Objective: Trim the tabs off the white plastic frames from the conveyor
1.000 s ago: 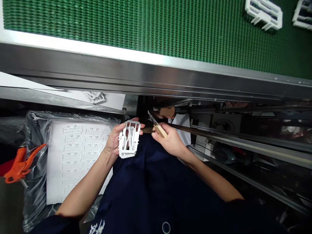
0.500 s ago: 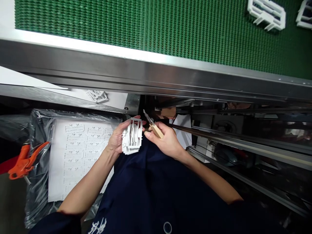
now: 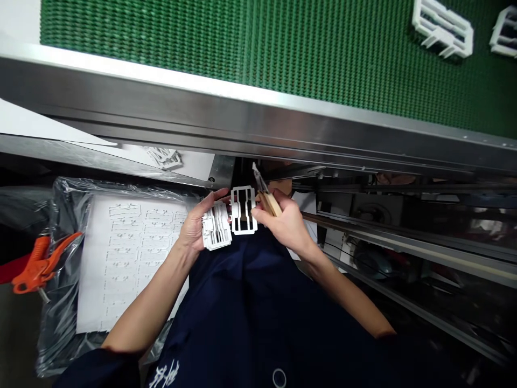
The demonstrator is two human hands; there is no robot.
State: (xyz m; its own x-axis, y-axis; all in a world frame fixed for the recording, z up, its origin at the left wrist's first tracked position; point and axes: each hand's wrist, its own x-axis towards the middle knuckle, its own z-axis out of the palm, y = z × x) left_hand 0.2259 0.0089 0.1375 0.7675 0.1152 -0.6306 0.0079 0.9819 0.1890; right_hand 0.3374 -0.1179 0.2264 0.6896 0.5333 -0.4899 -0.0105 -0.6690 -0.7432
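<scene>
My left hand [image 3: 194, 226] is closed around a stack of white slotted plastic frames [image 3: 217, 229]. Just right of the stack is a single white frame [image 3: 244, 230], upright to my view, with dark gaps showing through its openings. My right hand [image 3: 285, 222] pinches that frame's right edge with the thumb. The same hand also holds pliers-like cutters [image 3: 270, 202] with wooden-looking grips, their metal jaws pointing up and away from me.
A green ribbed conveyor belt [image 3: 202, 43] runs across the far side behind a metal rail [image 3: 226, 113], carrying white frames [image 3: 444, 29] at right. At left, a printed sheet [image 3: 129, 291] lies on plastic wrap beside an orange-handled tool [image 3: 40, 264]. More frames [image 3: 163, 156] rest on a ledge.
One white frame has come away from the stack in my left hand and is now in my right fingers. My right hand has shifted slightly right with the cutters.
</scene>
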